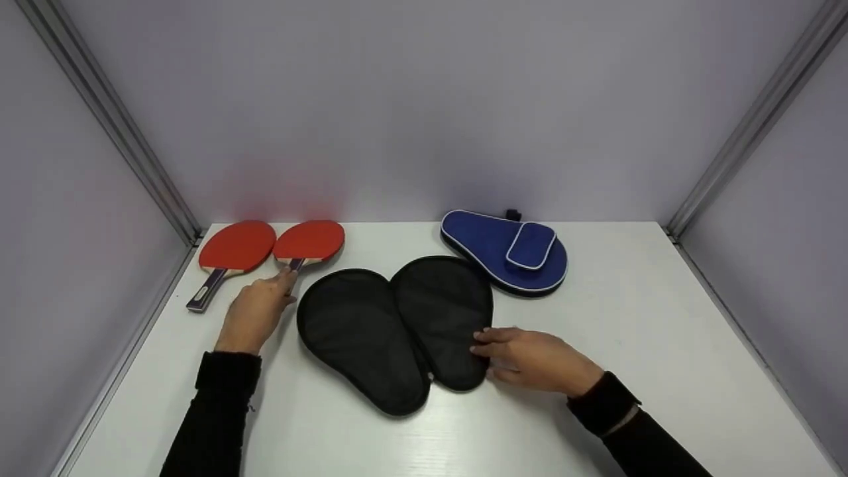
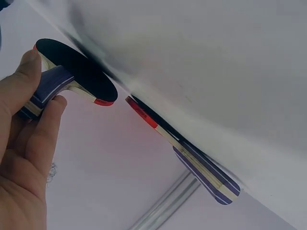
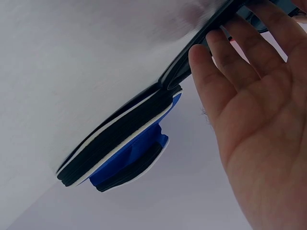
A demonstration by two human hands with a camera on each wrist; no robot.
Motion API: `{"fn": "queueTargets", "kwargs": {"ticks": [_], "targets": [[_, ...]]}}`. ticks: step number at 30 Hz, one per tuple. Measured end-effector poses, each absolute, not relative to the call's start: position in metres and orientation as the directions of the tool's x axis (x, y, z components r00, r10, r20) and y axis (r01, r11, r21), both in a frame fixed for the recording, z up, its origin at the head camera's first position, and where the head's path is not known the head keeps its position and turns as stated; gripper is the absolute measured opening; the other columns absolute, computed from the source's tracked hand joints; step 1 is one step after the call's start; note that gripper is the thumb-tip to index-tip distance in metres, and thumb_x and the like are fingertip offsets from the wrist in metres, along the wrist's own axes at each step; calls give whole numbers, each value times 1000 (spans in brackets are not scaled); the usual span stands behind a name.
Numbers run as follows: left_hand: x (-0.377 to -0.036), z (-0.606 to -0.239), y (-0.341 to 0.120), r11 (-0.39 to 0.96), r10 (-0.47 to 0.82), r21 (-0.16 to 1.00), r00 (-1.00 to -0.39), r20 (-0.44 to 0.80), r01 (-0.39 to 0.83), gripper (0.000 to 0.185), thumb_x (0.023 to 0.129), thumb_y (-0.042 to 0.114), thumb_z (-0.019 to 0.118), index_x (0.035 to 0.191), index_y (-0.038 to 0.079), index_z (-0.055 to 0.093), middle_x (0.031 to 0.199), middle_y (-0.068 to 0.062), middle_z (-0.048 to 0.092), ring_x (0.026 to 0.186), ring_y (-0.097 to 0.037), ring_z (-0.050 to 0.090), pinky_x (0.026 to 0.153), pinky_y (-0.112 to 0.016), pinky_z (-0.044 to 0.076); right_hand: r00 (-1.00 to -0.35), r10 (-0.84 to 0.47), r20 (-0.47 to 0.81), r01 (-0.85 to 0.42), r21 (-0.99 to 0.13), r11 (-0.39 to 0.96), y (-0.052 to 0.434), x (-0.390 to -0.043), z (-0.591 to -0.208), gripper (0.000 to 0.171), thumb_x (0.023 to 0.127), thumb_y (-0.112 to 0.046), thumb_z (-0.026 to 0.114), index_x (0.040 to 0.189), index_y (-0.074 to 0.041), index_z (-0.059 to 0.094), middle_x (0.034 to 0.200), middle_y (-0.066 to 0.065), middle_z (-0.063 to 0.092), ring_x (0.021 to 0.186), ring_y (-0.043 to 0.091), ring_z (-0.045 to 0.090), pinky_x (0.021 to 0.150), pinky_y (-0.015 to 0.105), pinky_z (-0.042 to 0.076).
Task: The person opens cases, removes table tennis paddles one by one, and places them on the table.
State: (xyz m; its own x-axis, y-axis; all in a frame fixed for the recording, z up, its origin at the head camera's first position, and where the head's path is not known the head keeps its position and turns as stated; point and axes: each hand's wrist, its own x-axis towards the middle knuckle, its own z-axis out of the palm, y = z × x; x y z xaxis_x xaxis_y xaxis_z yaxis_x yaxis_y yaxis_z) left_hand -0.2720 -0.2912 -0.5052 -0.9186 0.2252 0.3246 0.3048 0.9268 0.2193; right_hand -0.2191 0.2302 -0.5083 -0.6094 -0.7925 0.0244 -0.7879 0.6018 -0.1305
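Observation:
At the back left, my left hand grips the handle of a red table tennis paddle. The left wrist view shows the thumb and fingers around that purple-striped handle, with the paddle's black underside facing the camera. A paddle case lies unfolded in the middle, its black inside showing as two lobes. My right hand touches the right lobe's edge with extended fingers. Part of that lobe is hidden by the fingertips.
A second red paddle lies at the far left, its blade beside the gripped one. Behind the unfolded case lies a closed blue case with white piping and a small pocket. Pale walls enclose the white table.

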Motion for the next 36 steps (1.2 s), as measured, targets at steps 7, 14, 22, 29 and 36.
{"fn": "queueTargets", "kwargs": {"ticks": [7, 14, 22, 29, 36], "targets": [[-271, -505, -296, 936, 221, 209, -935, 276, 283, 48, 99, -3, 89, 144, -5, 72, 121, -38, 84, 95, -57, 86, 78, -67, 72, -610, -792, 29, -788, -130, 602, 230, -220, -508, 42, 111, -22, 79, 151, -9, 80, 162, 11, 76, 153, 28, 73, 123, 47, 64], [-269, -507, -299, 943, 222, 195, -946, 236, 270, 42, 103, -5, 83, 144, -7, 74, 109, -38, 84, 90, -57, 85, 71, -67, 71, -620, -784, 20, -779, -135, 612, 230, -219, -507, 42, 111, -24, 79, 151, -10, 80, 162, 11, 76, 153, 28, 72, 123, 48, 65], [-266, -508, -302, 949, 195, 207, -960, 200, 236, 17, 110, -1, 75, 126, -5, 78, 97, -33, 83, 80, -54, 83, 62, -64, 67, -626, -779, 15, -772, -153, 617, 229, -219, -505, 43, 110, -20, 78, 152, -10, 79, 164, 12, 75, 153, 29, 72, 121, 49, 65], [-267, -495, -299, 941, 158, 261, -962, 222, 215, 23, 108, 6, 81, 129, -5, 78, 105, -31, 85, 92, -53, 86, 78, -67, 70, -627, -779, 8, -771, -152, 619, 229, -219, -504, 44, 110, -19, 77, 153, -10, 79, 164, 12, 74, 154, 29, 72, 121, 50, 65], [-259, -482, -286, 910, 120, 363, -966, 229, 200, 41, 120, 25, 69, 150, -2, 76, 118, -33, 85, 93, -47, 85, 77, -66, 67, -622, -783, 14, -775, -157, 612, 230, -219, -507, 43, 111, -20, 77, 152, -9, 79, 164, 13, 74, 153, 30, 72, 122, 49, 65]]}}
